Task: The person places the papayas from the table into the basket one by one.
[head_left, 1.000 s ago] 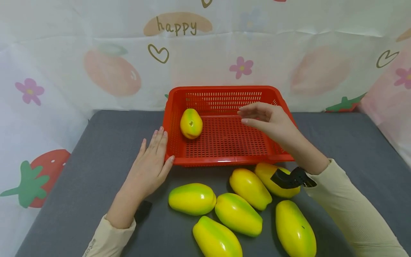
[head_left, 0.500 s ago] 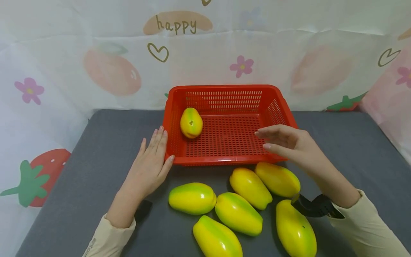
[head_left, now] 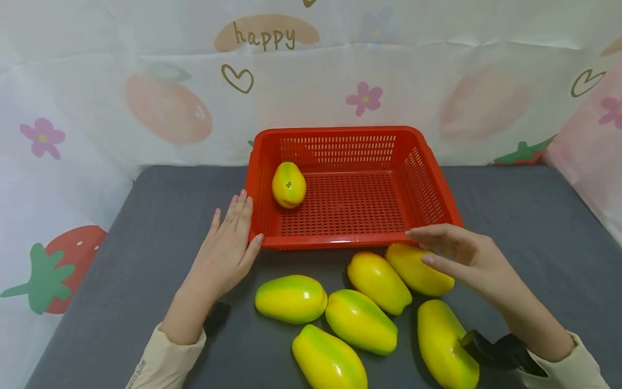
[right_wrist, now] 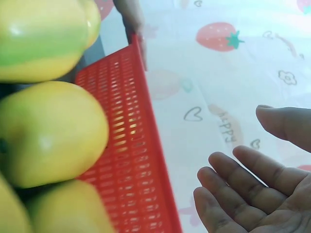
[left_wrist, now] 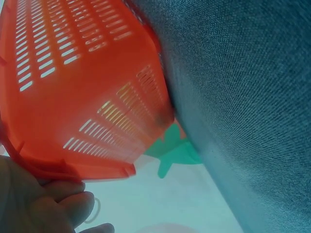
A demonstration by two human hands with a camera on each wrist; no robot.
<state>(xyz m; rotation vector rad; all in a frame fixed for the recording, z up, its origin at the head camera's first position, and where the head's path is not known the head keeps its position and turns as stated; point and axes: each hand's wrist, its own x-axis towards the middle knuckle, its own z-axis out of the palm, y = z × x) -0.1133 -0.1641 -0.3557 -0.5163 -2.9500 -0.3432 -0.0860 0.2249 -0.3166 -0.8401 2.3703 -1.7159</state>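
1 fruit [head_left: 417, 276] partly behind right grip [head_left: 470, 257]

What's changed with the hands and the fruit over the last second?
The right hand moved from over the red basket back toward the person and rightward, to near its front right corner. Nothing was picked up or let go. Unchanged: left hand against the basket's left side, one fruit inside, six on the grey table.

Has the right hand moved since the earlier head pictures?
Yes: the right hand has moved right and down the picture, from over the basket to its near right corner.
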